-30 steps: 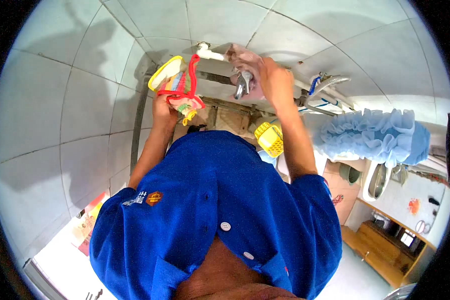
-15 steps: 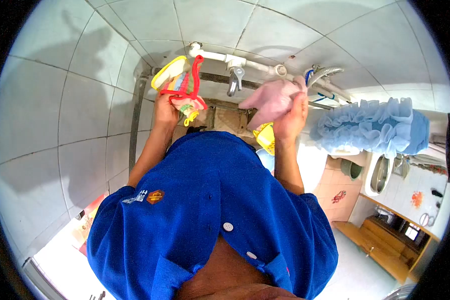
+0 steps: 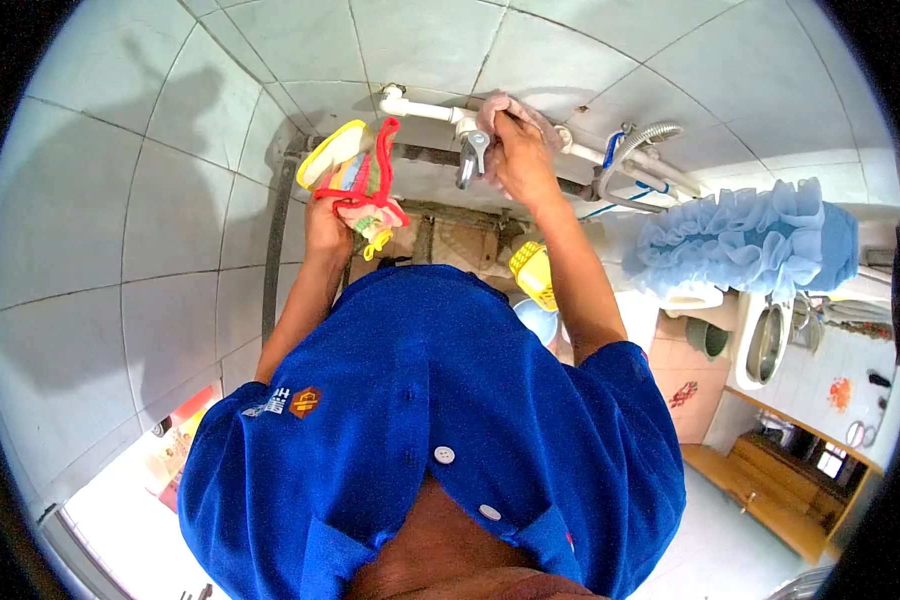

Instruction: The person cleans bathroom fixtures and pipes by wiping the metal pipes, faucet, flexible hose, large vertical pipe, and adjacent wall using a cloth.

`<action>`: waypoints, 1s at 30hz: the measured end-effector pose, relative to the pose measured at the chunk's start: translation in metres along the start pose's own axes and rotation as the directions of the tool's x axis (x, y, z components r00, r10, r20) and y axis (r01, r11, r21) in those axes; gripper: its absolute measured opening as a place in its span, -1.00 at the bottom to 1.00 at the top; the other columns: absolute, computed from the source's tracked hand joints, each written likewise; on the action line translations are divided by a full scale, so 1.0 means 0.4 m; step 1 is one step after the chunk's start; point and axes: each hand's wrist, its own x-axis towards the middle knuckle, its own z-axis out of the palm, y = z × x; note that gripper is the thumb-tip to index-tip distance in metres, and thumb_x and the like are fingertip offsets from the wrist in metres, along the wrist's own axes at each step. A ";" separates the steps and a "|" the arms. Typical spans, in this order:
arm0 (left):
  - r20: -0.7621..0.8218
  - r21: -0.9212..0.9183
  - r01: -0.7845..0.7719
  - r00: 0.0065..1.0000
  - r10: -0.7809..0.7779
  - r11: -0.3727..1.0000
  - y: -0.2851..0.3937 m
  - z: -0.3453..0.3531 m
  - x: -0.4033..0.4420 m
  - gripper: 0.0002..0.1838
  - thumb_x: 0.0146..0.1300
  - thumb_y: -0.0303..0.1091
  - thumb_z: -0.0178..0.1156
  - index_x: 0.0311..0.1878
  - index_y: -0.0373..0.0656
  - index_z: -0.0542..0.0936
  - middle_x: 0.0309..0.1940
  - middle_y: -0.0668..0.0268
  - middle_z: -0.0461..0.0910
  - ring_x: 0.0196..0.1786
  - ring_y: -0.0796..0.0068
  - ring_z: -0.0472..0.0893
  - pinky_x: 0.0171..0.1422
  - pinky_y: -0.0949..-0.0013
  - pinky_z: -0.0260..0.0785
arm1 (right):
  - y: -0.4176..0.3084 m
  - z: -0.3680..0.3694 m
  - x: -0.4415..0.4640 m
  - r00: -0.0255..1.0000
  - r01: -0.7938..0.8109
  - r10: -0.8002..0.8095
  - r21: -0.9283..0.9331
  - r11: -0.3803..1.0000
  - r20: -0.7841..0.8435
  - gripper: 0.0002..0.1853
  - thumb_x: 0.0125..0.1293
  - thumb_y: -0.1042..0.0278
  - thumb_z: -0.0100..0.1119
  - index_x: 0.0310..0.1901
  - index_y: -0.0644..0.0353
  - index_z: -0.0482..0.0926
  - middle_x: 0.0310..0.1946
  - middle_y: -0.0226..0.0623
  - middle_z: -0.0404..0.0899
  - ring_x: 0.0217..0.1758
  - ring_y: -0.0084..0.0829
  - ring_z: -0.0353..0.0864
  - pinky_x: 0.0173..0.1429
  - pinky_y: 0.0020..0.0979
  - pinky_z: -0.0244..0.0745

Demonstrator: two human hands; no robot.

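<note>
Nearest, blue shirt (image 3: 370, 400) fills the lower view; beyond it both arms reach fwd. L hand (image 3: 327, 228) is closed round a striped bundle w/ red trim & a yellow-edged piece (image 3: 355, 185), held up as it was ½ sec ago, practically no change. R hand (image 3: 522, 165) has changed: then it had the pink cloth (image 3: 503, 104) bunched below the pipe, off to the tap's R; now fingers press it up over the white pipe (image 3: 430, 109), just beside the metal tap (image 3: 472, 160). So cloth's prob. back in working contact w/ the pipe; exact contact under the fingers is hidden, can't tell. Past that: yellow basket (image 3: 533, 272) lower down, blue frilled fabric (image 3: 740, 245) to the R, wooden cabinet (image 3: 755, 485) farthest.
</note>
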 end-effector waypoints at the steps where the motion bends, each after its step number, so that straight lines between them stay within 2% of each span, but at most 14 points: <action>1: -0.031 -0.010 0.005 1.000 -0.005 1.000 0.004 0.001 -0.009 -0.55 0.28 -0.47 0.06 0.25 -0.31 0.43 0.09 0.14 0.59 0.08 0.30 0.63 0.20 0.22 0.49 | 0.007 0.006 -0.010 0.996 0.050 -0.064 -0.198 0.979 -0.062 -0.62 0.16 0.48 0.13 0.07 0.13 0.50 -0.09 0.00 0.58 -0.03 -0.05 0.60 0.06 -0.17 0.49; 2: -0.061 -0.023 0.005 0.998 -0.006 1.000 0.006 0.001 -0.014 -0.55 0.27 -0.48 0.06 0.25 -0.31 0.43 0.09 0.14 0.59 0.08 0.31 0.62 0.20 0.22 0.49 | 0.014 0.010 -0.014 0.983 0.091 -0.145 -0.392 0.915 -0.110 -0.62 0.13 0.50 0.13 0.04 0.14 0.50 -0.08 -0.05 0.60 -0.04 -0.04 0.61 0.02 -0.12 0.50; 6: -0.025 -0.005 -0.022 0.999 0.022 1.000 0.013 -0.002 -0.025 -0.53 0.25 -0.50 0.06 0.26 -0.32 0.41 0.09 0.13 0.58 0.09 0.30 0.62 0.20 0.22 0.49 | 0.033 0.023 0.019 0.979 0.138 -0.190 -0.448 0.883 -0.074 -0.60 0.11 0.50 0.14 0.05 0.14 0.47 -0.10 -0.10 0.63 -0.12 -0.03 0.63 -0.03 -0.09 0.52; 9: -0.048 -0.005 0.007 0.999 -0.008 1.000 0.014 0.003 -0.026 -0.52 0.24 -0.52 0.06 0.26 -0.33 0.40 0.10 0.12 0.57 0.09 0.28 0.62 0.21 0.21 0.50 | 0.039 0.017 0.037 0.998 0.066 -0.068 -0.460 0.885 0.011 -0.62 0.11 0.49 0.15 0.02 0.15 0.51 -0.16 -0.08 0.65 -0.17 -0.01 0.64 -0.08 -0.10 0.54; 12: -0.008 -0.018 0.012 1.000 -0.012 1.000 0.013 0.005 -0.031 -0.52 0.24 -0.53 0.05 0.27 -0.32 0.40 0.11 0.11 0.57 0.09 0.27 0.62 0.21 0.21 0.50 | 0.058 0.018 0.041 0.994 0.090 -0.103 -0.328 0.940 -0.021 -0.69 0.11 0.52 0.13 -0.07 0.16 0.57 -0.28 -0.04 0.65 -0.20 -0.01 0.64 -0.12 -0.10 0.54; 14: -0.036 -0.040 0.034 0.999 -0.036 0.999 0.006 0.007 -0.033 -0.54 0.27 -0.52 0.05 0.26 -0.32 0.41 0.10 0.12 0.57 0.09 0.28 0.62 0.21 0.22 0.50 | 0.055 0.038 0.031 0.973 0.005 -0.033 -0.122 0.993 -0.229 -0.73 0.10 0.57 0.12 -0.13 0.15 0.60 -0.32 -0.04 0.64 -0.20 0.02 0.63 -0.12 -0.12 0.52; 18: -0.007 -0.031 0.034 0.999 -0.034 0.999 -0.007 0.011 -0.029 -0.56 0.29 -0.50 0.06 0.25 -0.31 0.41 0.10 0.14 0.57 0.10 0.30 0.62 0.22 0.24 0.49 | 0.050 0.068 0.015 0.934 -0.068 0.078 0.042 0.997 -0.348 -0.72 0.11 0.59 0.09 -0.12 0.13 0.60 -0.32 -0.06 0.63 -0.22 0.04 0.62 -0.13 -0.12 0.50; 20: 0.068 -0.066 0.111 0.992 -0.106 0.992 -0.014 0.006 -0.020 -0.57 0.31 -0.48 0.06 0.25 -0.31 0.41 0.10 0.15 0.57 0.11 0.31 0.61 0.22 0.25 0.48 | 0.055 0.052 0.008 0.964 0.025 -0.039 -0.057 0.998 -0.264 -0.72 0.13 0.56 0.09 -0.11 0.12 0.60 -0.30 -0.07 0.64 -0.21 0.02 0.62 -0.11 -0.14 0.50; 22: 0.050 -0.044 0.099 0.994 -0.096 0.994 -0.012 0.044 -0.032 -0.57 0.32 -0.48 0.05 0.25 -0.31 0.41 0.10 0.16 0.57 0.11 0.32 0.60 0.21 0.25 0.48 | 0.035 0.037 0.016 0.975 -0.042 0.012 -0.133 0.990 -0.220 -0.72 0.14 0.56 0.07 -0.11 0.11 0.60 -0.26 -0.08 0.65 -0.17 0.00 0.63 -0.09 -0.16 0.51; 24: 0.033 -0.029 0.082 0.996 -0.081 0.996 -0.012 0.066 -0.040 -0.58 0.32 -0.48 0.05 0.25 -0.31 0.42 0.10 0.16 0.57 0.12 0.32 0.60 0.20 0.25 0.48 | 0.022 0.046 0.023 0.931 -0.148 0.136 -0.011 0.989 -0.338 -0.72 0.15 0.55 0.08 -0.11 0.08 0.61 -0.21 -0.05 0.64 -0.13 -0.01 0.63 -0.07 -0.18 0.51; 25: 0.044 -0.026 0.084 0.996 -0.083 0.996 -0.013 0.071 -0.040 -0.57 0.33 -0.48 0.04 0.26 -0.30 0.41 0.10 0.16 0.57 0.12 0.32 0.60 0.20 0.25 0.49 | 0.050 0.069 0.035 0.913 -0.164 0.173 0.057 0.985 -0.369 -0.73 0.18 0.55 0.08 -0.09 0.11 0.61 -0.21 -0.15 0.68 -0.17 -0.22 0.68 -0.08 -0.29 0.51; 26: 0.051 -0.024 0.085 0.995 -0.084 0.996 -0.012 0.074 -0.040 -0.57 0.33 -0.47 0.03 0.27 -0.29 0.41 0.10 0.16 0.57 0.12 0.32 0.60 0.19 0.25 0.49 | 0.083 0.081 0.042 0.912 -0.162 0.173 0.059 0.985 -0.371 -0.73 0.18 0.55 0.08 -0.09 0.11 0.61 -0.21 -0.15 0.68 -0.17 -0.22 0.68 -0.08 -0.29 0.51; 28: 0.045 -0.027 0.075 0.996 -0.074 0.997 -0.019 0.059 -0.033 -0.56 0.33 -0.48 0.03 0.27 -0.29 0.40 0.11 0.16 0.57 0.12 0.31 0.59 0.19 0.25 0.49 | 0.109 0.075 0.050 0.960 -0.106 0.219 0.498 0.861 -0.175 -0.66 0.18 0.43 0.18 0.02 0.12 0.60 -0.23 -0.21 0.69 -0.18 -0.29 0.67 -0.04 -0.32 0.52; 30: 0.031 -0.044 0.063 0.998 -0.061 0.997 -0.025 0.050 -0.028 -0.56 0.33 -0.49 0.03 0.28 -0.28 0.40 0.11 0.16 0.56 0.12 0.31 0.59 0.20 0.24 0.49 | 0.103 0.062 0.046 0.981 -0.068 0.147 0.496 0.866 -0.123 -0.67 0.18 0.43 0.17 0.02 0.14 0.60 -0.26 -0.25 0.68 -0.21 -0.37 0.64 -0.05 -0.37 0.50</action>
